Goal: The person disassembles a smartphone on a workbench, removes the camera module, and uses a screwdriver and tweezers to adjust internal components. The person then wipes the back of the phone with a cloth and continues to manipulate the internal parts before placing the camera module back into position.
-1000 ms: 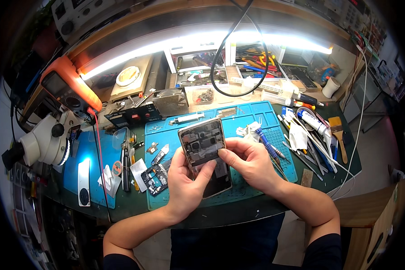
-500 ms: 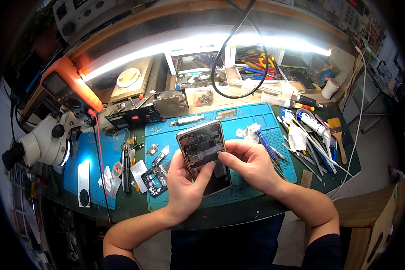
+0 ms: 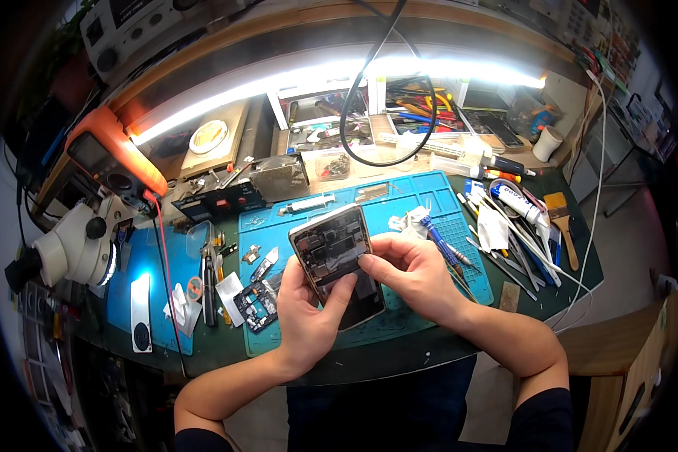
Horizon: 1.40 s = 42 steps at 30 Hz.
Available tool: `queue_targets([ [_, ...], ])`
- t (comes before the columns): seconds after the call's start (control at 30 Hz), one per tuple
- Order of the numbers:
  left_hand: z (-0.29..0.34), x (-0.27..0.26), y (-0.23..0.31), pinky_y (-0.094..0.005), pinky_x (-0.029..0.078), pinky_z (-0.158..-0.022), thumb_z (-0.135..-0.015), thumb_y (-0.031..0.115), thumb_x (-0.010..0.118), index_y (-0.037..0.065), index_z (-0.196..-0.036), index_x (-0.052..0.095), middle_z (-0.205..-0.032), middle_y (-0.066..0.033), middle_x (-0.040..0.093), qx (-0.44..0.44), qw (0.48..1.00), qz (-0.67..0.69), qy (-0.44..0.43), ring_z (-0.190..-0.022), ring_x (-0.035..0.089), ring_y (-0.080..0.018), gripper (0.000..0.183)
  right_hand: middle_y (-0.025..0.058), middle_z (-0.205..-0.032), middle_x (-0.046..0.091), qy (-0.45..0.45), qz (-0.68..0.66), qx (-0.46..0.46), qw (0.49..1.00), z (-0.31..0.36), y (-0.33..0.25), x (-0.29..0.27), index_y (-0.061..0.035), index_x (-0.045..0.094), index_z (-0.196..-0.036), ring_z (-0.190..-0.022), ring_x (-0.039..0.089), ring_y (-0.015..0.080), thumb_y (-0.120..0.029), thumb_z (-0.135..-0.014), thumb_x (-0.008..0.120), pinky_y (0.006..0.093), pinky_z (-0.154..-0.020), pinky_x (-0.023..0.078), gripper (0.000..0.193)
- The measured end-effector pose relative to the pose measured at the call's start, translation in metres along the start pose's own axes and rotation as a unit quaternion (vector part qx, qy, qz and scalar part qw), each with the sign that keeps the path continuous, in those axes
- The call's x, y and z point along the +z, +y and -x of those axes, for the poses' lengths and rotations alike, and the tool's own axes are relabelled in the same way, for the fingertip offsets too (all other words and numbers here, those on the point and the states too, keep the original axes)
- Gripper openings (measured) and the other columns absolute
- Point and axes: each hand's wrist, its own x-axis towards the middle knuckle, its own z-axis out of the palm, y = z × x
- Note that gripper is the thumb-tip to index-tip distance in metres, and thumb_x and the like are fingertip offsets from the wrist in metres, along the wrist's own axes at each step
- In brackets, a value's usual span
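An opened smartphone [image 3: 328, 242] with its inner parts bare is held up over the blue repair mat [image 3: 422, 316]. My left hand [image 3: 309, 320] grips its left side, fingers behind and thumb lying across the lower half. On the right edge, my right hand [image 3: 408, 270] is closed around the phone, its thumb pressing near the middle of the inner face. Whatever small part may lie under that thumb is hidden. Beside my left hand, a black phone frame part [image 3: 256, 307] rests on the mat's left edge.
An orange multimeter [image 3: 117, 162] and a white microscope [image 3: 64, 241] stand at the left. Blue-handled screwdrivers [image 3: 446, 239] lie right of my hands. Farther right are a brush [image 3: 560, 218], a white tube [image 3: 516, 200] and several tweezers. A black cable loop [image 3: 344, 113] hangs above the bench.
The view has shifted slightly, so the bench things sit a little farther left. Both hands keep their hold on the phone, with only slight thumb movement.
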Motion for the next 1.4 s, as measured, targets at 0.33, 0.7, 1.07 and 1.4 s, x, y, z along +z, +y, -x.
queue_targets([
  [0.33, 0.000, 0.003, 0.001, -0.0238, 0.056, -0.087, -0.099, -0.001, 0.069, 0.001, -0.134, 0.049, -0.122, -0.0074, 0.067, -0.001, 1.000, -0.010, 0.002, -0.107, 0.067, -0.0106, 0.041, 0.0042, -0.109, 0.075, 0.002, 0.001, 0.013, 1.000, -0.002, 0.002, -0.002, 0.0025, 0.071, -0.121, -0.099, 0.067, 0.0089, -0.015, -0.103, 0.069, 0.0272, -0.088, 0.054, 0.026],
  [0.7, -0.001, 0.002, 0.002, -0.0225, 0.055, -0.082, -0.100, -0.003, 0.066, 0.002, -0.136, 0.048, -0.123, -0.0073, 0.068, -0.018, 1.000, 0.010, -0.011, -0.107, 0.068, -0.0108, 0.041, 0.0057, -0.113, 0.074, -0.002, -0.099, 0.032, 0.995, -0.001, 0.005, -0.002, 0.0013, 0.070, -0.119, -0.105, 0.066, 0.0104, -0.014, -0.103, 0.068, 0.0291, -0.094, 0.054, 0.022],
  [1.07, -0.008, -0.008, 0.008, -0.0295, 0.055, -0.099, -0.100, 0.003, 0.068, 0.001, -0.140, 0.044, -0.131, -0.0101, 0.063, -0.137, 0.988, -0.005, -0.071, -0.118, 0.065, -0.0178, 0.046, 0.0065, -0.111, 0.072, 0.048, -0.082, 0.030, 0.995, -0.001, 0.008, -0.003, 0.0014, 0.068, -0.116, -0.099, 0.067, 0.0106, -0.012, -0.102, 0.068, 0.0288, -0.089, 0.056, 0.020],
  [1.4, -0.015, -0.014, 0.002, -0.0364, 0.051, -0.107, -0.101, 0.006, 0.069, 0.000, -0.147, 0.040, -0.137, -0.0124, 0.060, -0.128, 0.988, 0.078, -0.029, -0.128, 0.060, -0.0208, 0.055, 0.0207, -0.129, 0.068, 0.061, 0.204, -0.082, 0.974, -0.002, -0.005, -0.005, 0.0004, 0.044, -0.152, -0.112, 0.070, 0.0275, -0.037, -0.088, 0.086, 0.0389, -0.095, 0.057, 0.085],
])
